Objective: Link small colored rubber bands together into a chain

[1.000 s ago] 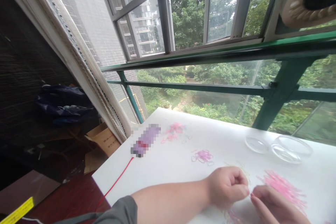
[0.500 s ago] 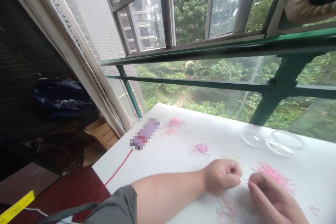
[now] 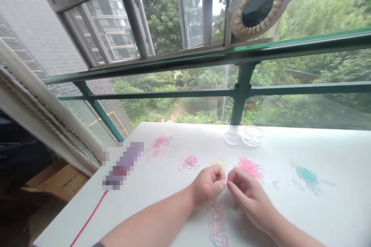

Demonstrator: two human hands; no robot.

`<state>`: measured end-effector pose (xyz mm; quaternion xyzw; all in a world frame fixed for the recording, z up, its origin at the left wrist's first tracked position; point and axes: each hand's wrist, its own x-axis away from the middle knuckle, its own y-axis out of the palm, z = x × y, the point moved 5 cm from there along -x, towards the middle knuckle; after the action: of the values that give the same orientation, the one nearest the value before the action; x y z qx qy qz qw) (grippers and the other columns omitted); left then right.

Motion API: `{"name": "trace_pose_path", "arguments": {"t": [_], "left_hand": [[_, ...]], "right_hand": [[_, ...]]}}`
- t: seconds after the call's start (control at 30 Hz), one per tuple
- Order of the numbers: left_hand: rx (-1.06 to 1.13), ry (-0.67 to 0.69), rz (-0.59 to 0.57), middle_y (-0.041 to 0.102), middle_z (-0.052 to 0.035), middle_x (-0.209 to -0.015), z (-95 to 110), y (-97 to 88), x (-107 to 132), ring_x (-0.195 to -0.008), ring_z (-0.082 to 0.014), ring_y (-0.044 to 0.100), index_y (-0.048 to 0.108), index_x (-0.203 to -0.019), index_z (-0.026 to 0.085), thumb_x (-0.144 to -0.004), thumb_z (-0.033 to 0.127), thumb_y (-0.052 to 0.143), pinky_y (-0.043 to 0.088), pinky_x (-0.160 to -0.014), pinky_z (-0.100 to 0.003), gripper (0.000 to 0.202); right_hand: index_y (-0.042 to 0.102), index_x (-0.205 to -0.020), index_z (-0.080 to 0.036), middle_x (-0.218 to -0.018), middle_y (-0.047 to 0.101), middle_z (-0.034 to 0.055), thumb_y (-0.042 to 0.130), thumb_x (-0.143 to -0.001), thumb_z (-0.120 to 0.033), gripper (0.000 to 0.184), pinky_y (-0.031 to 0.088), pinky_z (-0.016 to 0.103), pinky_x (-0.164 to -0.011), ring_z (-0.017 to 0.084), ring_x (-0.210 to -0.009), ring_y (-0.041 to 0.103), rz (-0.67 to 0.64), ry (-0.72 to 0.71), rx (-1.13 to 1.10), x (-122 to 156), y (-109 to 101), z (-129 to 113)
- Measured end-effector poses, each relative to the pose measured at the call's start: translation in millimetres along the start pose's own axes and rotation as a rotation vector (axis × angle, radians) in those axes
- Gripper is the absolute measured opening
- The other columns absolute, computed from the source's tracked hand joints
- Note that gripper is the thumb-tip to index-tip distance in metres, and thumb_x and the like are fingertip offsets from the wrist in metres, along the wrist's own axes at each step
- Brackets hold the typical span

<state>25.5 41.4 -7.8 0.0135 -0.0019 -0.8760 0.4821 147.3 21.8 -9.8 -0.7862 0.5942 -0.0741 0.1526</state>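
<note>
Far left, a pale curtain (image 3: pixel 52 112) slants down past an opened cardboard box (image 3: pixel 62 181). Then a red cord (image 3: pixel 89 218) runs over the white tabletop (image 3: pixel 150 185) up to a purple object (image 3: pixel 124 166), pixelated, cannot tell what. Past it, at the far side, a loose scatter of pink loops (image 3: pixel 161 142); next, nearer me, a small purple heap (image 3: pixel 191 161), strays lying around it.

My left hand (image 3: pixel 207 185), beside that heap: fingers curled in, thumb pressed to the forefinger, back of the hand up. Just behind its knuckles, pale yellow loops (image 3: pixel 219 163), partly hidden. On my side of the hands, a mixed pile (image 3: pixel 218 225) of pink, reddish and bluish loops, blurred.

Between my two sets of fingertips, nearly meeting, a thin band (image 3: pixel 226 182): both hands pinch it, barely a trace showing, colour uncertain. Clear round plastic pieces (image 3: pixel 245 137) sit well behind, near the far edge.

My right hand (image 3: pixel 249 195): thumb and forefinger tips together, other fingers bent beside them. A bright pink heap (image 3: pixel 251 167) lies directly behind; right of it, a small pink stray (image 3: pixel 275 182). Rightmost, apart, a teal heap (image 3: pixel 307 176), loose loops either side.
</note>
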Motion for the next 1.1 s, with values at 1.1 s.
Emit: {"name": "trace_pose_path", "arguments": {"t": [1.1], "left_hand": [[-0.071,-0.061,-0.023,0.035,0.0040,-0.063,2.7,0.5,1.1,-0.064,-0.0037,0.032,0.038,-0.069,0.013,-0.073,0.041,0.057,0.026,-0.062,-0.017,0.034]], "right_hand": [[0.046,-0.076,-0.014,-0.065,0.045,-0.0012,0.045,-0.086,-0.031,0.019,0.031,0.019,-0.057,0.006,-0.061,0.037,-0.008,-0.014,0.047,-0.9,2.0,-6.7]]}}
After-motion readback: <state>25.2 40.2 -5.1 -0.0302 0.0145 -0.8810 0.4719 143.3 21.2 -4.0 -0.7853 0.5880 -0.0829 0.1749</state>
